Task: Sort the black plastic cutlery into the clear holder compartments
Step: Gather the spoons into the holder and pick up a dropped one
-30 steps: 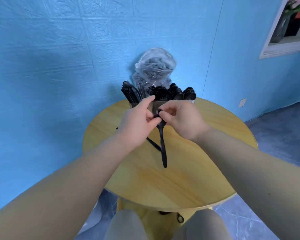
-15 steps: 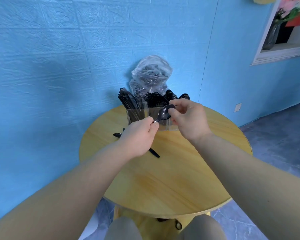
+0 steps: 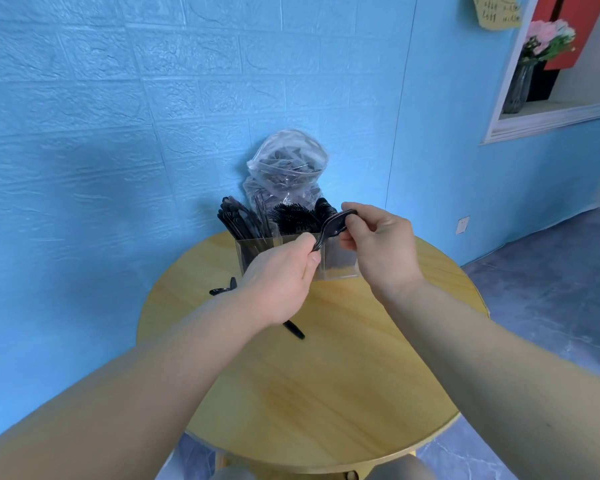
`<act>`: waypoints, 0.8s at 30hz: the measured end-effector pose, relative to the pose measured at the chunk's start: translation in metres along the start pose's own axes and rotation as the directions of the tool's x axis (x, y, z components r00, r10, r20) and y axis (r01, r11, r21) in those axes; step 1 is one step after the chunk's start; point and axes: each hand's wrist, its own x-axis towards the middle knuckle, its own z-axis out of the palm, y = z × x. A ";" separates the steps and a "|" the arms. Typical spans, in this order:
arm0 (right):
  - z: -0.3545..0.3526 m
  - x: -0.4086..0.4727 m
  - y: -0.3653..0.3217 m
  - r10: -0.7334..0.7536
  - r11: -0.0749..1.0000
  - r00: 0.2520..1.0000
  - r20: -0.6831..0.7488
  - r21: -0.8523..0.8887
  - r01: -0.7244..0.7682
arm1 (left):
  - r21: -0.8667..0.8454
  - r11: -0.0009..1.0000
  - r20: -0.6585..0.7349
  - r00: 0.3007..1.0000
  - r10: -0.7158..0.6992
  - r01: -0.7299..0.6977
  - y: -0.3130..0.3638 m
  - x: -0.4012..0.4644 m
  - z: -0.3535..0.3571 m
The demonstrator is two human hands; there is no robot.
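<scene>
A black plastic spoon (image 3: pixel 331 226) is held in the air just in front of the clear holder (image 3: pixel 340 261). My left hand (image 3: pixel 281 278) pinches its handle; my right hand (image 3: pixel 378 244) pinches its bowl end. The holder stands at the far side of the round wooden table (image 3: pixel 326 393), its compartments packed with black cutlery (image 3: pixel 291 220), handles down. Loose black pieces lie on the table: one (image 3: pixel 222 289) to the left of my left wrist and one end (image 3: pixel 293 330) poking out below that wrist.
A clear plastic bag (image 3: pixel 286 171) of more black cutlery leans on the blue wall behind the holder. My knees show below the table's near edge. A wall niche with a vase of flowers (image 3: pixel 541 60) sits at upper right.
Both hands have lifted the spoon from low over the table up to the holder's front, turning it from hanging down to nearly level. The camera has tilted upward.
</scene>
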 end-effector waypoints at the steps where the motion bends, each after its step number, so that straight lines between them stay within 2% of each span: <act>1: -0.004 0.004 -0.002 -0.032 0.998 0.999 -0.011 -0.046 0.032 | -0.016 0.999 0.001 1.000 0.028 -0.028 0.002 0.006 -0.001; 3: -0.016 0.017 -0.005 -0.107 0.982 0.993 -0.041 -0.162 0.099 | -0.024 0.999 -0.019 0.999 0.034 -0.035 0.002 0.021 -0.003; 8: -0.049 0.070 -0.026 -0.329 0.886 0.929 -0.172 -0.397 0.241 | 0.113 0.994 -0.140 0.990 0.021 -0.005 -0.009 0.065 -0.013; 11: -0.056 0.105 -0.034 -0.445 0.803 0.884 -0.144 -0.500 0.323 | 0.161 0.987 -0.092 0.996 0.007 0.008 -0.014 0.093 -0.009; 14: -0.052 0.124 -0.026 -0.522 0.686 0.852 -0.030 -0.608 0.399 | 0.231 0.973 -0.020 1.000 -0.017 0.021 -0.017 0.111 0.001; 17: -0.045 0.137 -0.011 -0.538 0.602 0.840 0.072 -0.664 0.443 | 0.295 0.955 0.042 0.998 -0.046 0.032 -0.020 0.122 0.012; 20: -0.039 0.146 0.001 -0.501 0.572 0.850 0.162 -0.675 0.466 | 0.343 0.939 0.080 0.996 -0.040 0.010 -0.024 0.125 0.020; 24: -0.033 0.150 0.012 -0.406 0.542 0.874 0.268 -0.699 0.466 | 0.318 0.948 0.065 0.997 -0.028 0.006 -0.026 0.125 0.027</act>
